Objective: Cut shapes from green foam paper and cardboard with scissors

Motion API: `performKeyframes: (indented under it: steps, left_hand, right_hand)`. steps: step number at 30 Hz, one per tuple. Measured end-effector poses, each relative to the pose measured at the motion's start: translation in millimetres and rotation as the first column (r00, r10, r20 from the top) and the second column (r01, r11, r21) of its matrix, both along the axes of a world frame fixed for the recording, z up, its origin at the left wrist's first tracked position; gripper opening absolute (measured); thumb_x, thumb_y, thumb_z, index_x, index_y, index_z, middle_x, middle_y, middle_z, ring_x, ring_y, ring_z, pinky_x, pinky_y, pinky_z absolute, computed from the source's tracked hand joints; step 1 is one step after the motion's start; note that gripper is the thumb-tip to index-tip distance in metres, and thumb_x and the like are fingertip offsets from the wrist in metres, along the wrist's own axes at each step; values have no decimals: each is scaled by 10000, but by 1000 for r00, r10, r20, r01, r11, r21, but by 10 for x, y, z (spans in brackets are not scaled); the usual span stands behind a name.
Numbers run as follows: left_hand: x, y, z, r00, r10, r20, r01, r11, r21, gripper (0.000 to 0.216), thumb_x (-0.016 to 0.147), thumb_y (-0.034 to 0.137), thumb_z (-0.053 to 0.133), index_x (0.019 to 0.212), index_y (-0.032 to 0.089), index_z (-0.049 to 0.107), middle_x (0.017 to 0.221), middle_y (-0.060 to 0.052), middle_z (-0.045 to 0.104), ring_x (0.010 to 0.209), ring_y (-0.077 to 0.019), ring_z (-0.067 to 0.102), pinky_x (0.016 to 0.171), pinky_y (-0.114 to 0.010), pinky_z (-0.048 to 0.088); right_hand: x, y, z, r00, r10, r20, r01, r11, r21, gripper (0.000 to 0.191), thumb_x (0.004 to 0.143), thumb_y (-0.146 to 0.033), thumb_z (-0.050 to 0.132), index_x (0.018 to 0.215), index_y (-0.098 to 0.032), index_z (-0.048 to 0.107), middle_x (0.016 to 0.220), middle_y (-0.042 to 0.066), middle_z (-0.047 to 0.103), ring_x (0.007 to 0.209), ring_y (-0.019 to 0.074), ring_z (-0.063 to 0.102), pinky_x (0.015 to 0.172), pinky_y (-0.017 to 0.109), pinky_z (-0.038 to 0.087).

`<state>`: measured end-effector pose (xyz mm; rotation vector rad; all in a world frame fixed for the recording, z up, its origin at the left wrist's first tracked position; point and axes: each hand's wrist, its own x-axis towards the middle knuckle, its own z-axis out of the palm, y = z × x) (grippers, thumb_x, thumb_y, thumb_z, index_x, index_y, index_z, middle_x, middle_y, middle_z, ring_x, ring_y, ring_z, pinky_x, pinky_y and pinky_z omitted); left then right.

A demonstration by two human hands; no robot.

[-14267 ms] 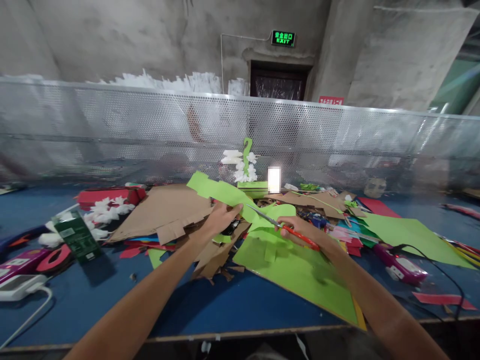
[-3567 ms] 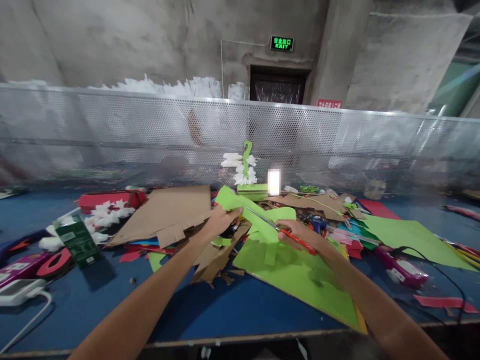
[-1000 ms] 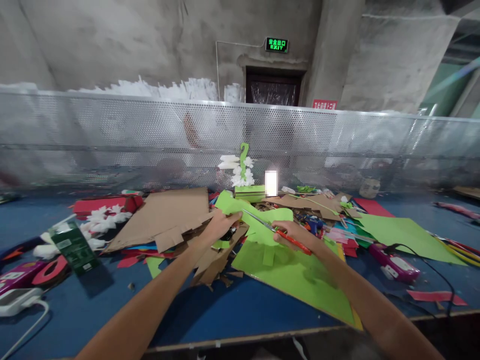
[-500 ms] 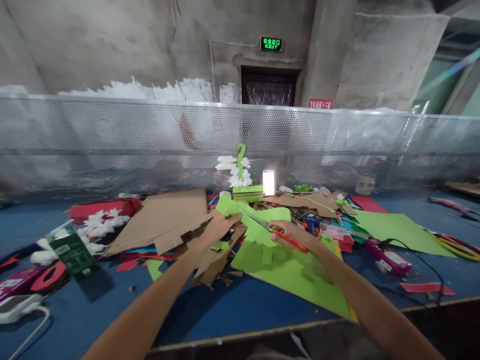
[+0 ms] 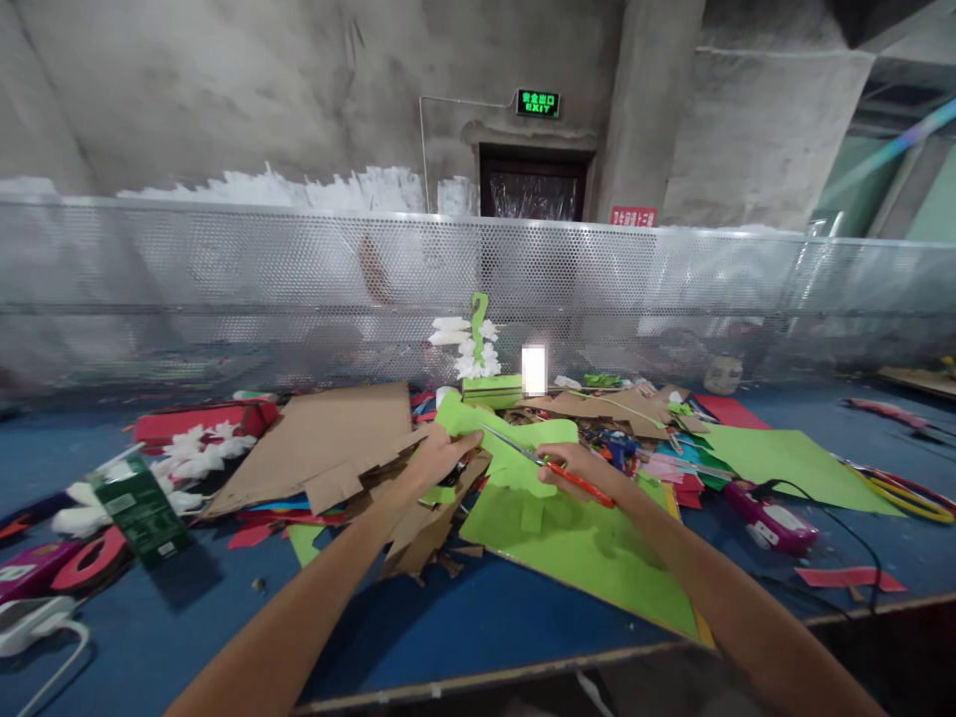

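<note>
**Green cut-out shorter than before**

The irregular bright-green paper cut-out is pinched between the closed fingers of the left hand. The red-handled metal scissors are gripped by the right hand, whose fingers are clamped through the loops. The blades are laid across the cut-out, between the two sets of fingers. Compared with fourteen seconds ago, far less green is seen beyond the left fingertips. A large flat green sheet is spread beneath both hands on the blue tabletop.
</note>
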<state>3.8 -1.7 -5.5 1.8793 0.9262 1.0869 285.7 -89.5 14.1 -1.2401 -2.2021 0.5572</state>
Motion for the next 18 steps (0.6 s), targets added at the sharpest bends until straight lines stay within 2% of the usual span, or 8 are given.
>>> performKeyframes:
  steps: [3,9,15,18]
  left_hand:
    - [1,-2,15,1000,3,30,-4,1000,6,392,855,579,676,895,189,665,579,19,648,527,-188,605,575,-304,453]
    - [-26,-18,73,999,32,31,-33,999,35,397,872,571,678,752,196,622,550,-14,656,500,-173,587,551,-294,447]
    - [-44,-14,84,999,44,-7,-44,997,67,385,886,548,662,703,215,600,562,-14,654,525,-180,598,589,-307,468]
    - [-43,-9,79,999,39,-8,-38,997,65,392,875,554,665,698,209,608,559,-10,645,523,-182,596,589,-306,464]
  right_hand:
    - [28,10,11,1000,-3,-15,2,999,-33,497,924,-684,609,964,-199,710,980,118,709,842,281,634,714,343,471]
    - [79,40,-1,998,55,11,-55,998,-16,579,939,-757,550,956,-197,698,900,106,671,731,238,586,676,337,458]
    - [85,58,-57,999,28,29,-28,1000,-4,563,947,-736,551,978,-203,730,902,115,678,757,253,598,695,351,460]
    - [70,65,-53,999,34,21,-34,999,-9,617,916,-767,553,988,-178,720,893,105,689,734,236,584,676,340,439]
